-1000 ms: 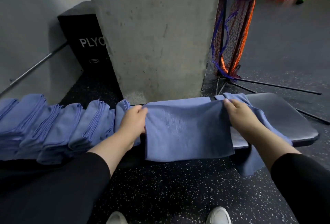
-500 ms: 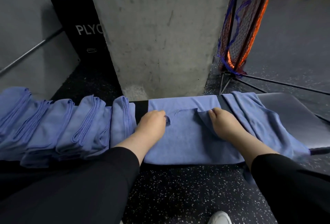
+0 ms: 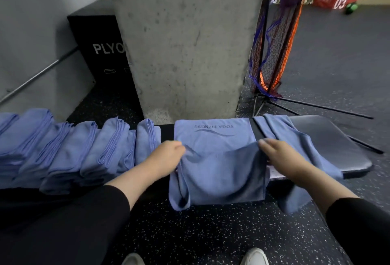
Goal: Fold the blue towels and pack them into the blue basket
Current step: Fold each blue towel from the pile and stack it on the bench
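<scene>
The left hand (image 3: 166,154) and right hand (image 3: 280,157), at mid-frame, each pinch a corner of the blue towel (image 3: 219,171), fingers curled into the cloth. The towel lies partly folded on the dark table (image 3: 329,138), its near edge hanging over the front. Another loose towel (image 3: 295,138) lies to its right. A row of folded towels (image 3: 69,150) fills the left side.

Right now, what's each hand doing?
Left hand: grips the blue microfibre towel's left edge.
Right hand: grips its right edge.
</scene>
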{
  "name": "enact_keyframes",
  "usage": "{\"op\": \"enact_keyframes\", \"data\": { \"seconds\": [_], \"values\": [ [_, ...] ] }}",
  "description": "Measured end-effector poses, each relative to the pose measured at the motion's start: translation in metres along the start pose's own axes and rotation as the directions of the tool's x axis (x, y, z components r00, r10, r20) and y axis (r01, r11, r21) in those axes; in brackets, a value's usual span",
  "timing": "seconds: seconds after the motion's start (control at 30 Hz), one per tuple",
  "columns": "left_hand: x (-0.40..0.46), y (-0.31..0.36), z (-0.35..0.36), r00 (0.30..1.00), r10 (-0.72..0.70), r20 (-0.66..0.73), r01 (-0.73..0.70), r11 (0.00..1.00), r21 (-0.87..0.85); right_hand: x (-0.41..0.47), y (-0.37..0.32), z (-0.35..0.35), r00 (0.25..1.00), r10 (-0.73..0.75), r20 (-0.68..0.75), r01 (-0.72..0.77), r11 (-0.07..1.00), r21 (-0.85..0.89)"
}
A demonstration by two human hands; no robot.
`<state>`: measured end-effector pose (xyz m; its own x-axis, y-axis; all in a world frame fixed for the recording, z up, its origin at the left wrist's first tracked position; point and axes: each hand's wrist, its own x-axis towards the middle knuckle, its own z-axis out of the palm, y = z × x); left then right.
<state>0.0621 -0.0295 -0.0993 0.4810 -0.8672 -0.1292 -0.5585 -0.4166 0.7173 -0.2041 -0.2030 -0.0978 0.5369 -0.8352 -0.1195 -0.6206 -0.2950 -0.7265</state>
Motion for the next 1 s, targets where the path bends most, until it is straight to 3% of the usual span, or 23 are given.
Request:
{"op": "enact_keyframes", "data": {
  "seconds": [0.07, 0.13, 0.27, 0.33, 0.5, 0.6, 0.87, 1.0],
  "values": [
    [0.004, 0.009, -0.007, 0.99, -0.088, -0.114, 0.051, 0.954, -0.295, 0.007, -0.005, -0.007, 0.987, 0.072, -0.146, -0.03, 0.962, 0.272],
    [0.014, 0.018, -0.01, 0.965, -0.156, -0.208, 0.048, 0.892, -0.449, 0.015, -0.018, -0.008, 0.967, 0.089, -0.238, 0.011, 0.921, 0.389],
    [0.043, 0.024, -0.004, 0.901, -0.148, -0.409, 0.011, 0.948, -0.319, 0.04, -0.033, 0.005, 0.926, 0.038, -0.376, 0.075, 0.957, 0.281],
    [0.057, 0.022, 0.002, 0.887, -0.132, -0.443, 0.026, 0.971, -0.238, 0.053, -0.031, 0.016, 0.933, -0.013, -0.36, 0.082, 0.981, 0.176],
    [0.078, -0.001, 0.03, 0.956, -0.004, -0.293, 0.056, 0.984, 0.17, 0.07, -0.009, 0.045, 0.993, -0.019, -0.117, 0.008, 0.996, -0.094],
    [0.076, -0.011, 0.045, 0.987, 0.074, -0.142, -0.013, 0.921, 0.389, 0.072, -0.007, 0.049, 0.995, -0.021, -0.094, 0.004, 0.983, -0.185],
    [0.043, 0.006, 0.033, 0.997, -0.021, 0.079, -0.021, 0.87, 0.492, 0.051, 0.005, 0.027, 0.998, 0.055, 0.005, -0.051, 0.948, -0.315],
    [0.018, 0.014, 0.02, 0.999, -0.035, 0.01, 0.03, 0.935, 0.353, 0.025, 0.005, 0.011, 0.999, 0.008, -0.038, -0.017, 0.973, -0.23]
  ]
}}
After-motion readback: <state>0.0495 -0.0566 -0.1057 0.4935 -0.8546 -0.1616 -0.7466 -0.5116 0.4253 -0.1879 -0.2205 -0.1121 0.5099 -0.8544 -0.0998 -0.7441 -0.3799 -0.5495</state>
